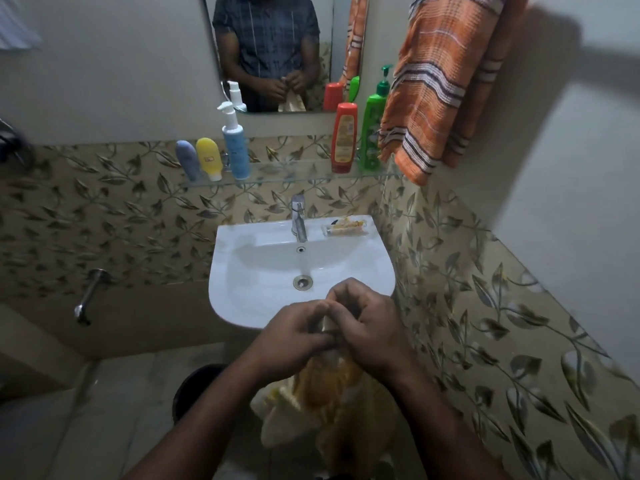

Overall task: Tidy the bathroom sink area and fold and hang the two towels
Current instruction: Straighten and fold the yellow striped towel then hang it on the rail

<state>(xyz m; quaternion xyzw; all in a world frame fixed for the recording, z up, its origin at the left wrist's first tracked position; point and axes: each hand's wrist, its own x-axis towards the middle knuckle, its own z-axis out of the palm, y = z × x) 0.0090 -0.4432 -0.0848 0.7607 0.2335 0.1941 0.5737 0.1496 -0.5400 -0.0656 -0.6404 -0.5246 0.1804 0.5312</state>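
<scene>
Orange towel point(440, 88): hangs on the wall above and right of the sink, well apart from both hands.
Sink point(242, 271): white, set against leaf-patterned tiles.
Yellow towel point(322, 403): bunched just in front of the sink's front rim, top gathered between the hands, the rest drooping below them.
Left hand point(294, 336): fingers curled, pinching the yellow towel's top.
Right hand point(367, 327): curled on the same spot, touching the left hand.
Tap point(298, 216): on the sink's back rim.

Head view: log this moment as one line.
left hand: grips yellow cloth | right hand: grips it too | orange towel: hanging beside mirror
</scene>
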